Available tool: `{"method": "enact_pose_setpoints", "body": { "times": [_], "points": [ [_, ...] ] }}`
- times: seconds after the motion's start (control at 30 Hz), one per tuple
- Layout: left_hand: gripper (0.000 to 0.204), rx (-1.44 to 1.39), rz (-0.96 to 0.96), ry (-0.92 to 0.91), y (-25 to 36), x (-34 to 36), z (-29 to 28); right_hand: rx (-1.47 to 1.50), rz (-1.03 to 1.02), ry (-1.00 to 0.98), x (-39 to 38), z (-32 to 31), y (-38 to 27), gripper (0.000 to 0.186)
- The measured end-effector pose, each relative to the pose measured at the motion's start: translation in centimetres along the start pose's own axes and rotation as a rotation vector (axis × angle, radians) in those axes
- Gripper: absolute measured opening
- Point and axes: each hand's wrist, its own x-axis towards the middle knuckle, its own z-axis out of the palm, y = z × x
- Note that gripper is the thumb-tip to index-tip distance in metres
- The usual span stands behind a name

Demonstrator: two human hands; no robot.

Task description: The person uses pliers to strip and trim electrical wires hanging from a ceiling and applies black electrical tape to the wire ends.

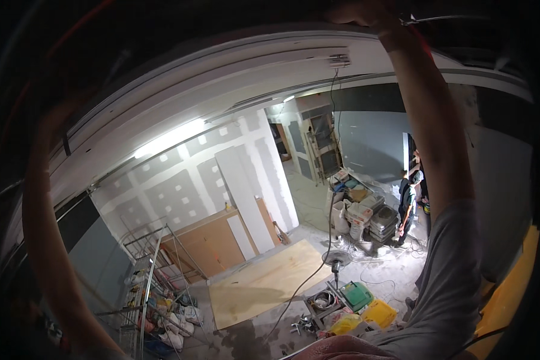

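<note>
Both my arms reach up to the ceiling. My left hand (pixel 63 114) is at the upper left against a dark area beside the white ceiling edge (pixel 234 53); its fingers are lost in shadow. My right hand (pixel 357 15) is raised at the top centre, near the edge of the dark opening above the white ceiling, with its fingers too dim to tell what they touch. A cable hangs from a small metal fitting (pixel 339 60) just below it on the ceiling.
Far below lie a plywood sheet (pixel 264 282), a standing fan (pixel 336 260), green and yellow containers (pixel 357 293) and piled bags (pixel 360 219). Metal scaffolding (pixel 162 234) stands at left, a yellow surface (pixel 513 276) at right. Two people (pixel 409 204) stand by the doorway.
</note>
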Motion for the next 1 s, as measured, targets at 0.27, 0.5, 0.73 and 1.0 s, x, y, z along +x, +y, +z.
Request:
{"method": "enact_pose_setpoints", "body": {
  "times": [0.27, 0.5, 0.73, 1.0],
  "points": [
    [0.050, -0.629, -0.203, 0.264, 0.8, 1.0, 1.4, 0.015, -0.032, 0.027, 0.6, 0.0, 2.3, 0.086],
    [0.045, -1.106, -0.451, 0.407, 1.7, 0.3, 2.2, 0.071, -0.135, 0.117, -1.3, -0.9, 1.8, 0.079],
    [0.041, -0.884, -0.299, 0.355, 1.8, 0.2, 1.3, 0.360, -0.605, -0.011, -2.1, -3.5, -4.2, 0.073],
    [0.042, -0.651, -0.198, 0.363, 1.3, 0.7, 0.4, 0.381, -0.717, -0.257, 0.3, -2.0, -8.5, 0.066]
  ]
}}
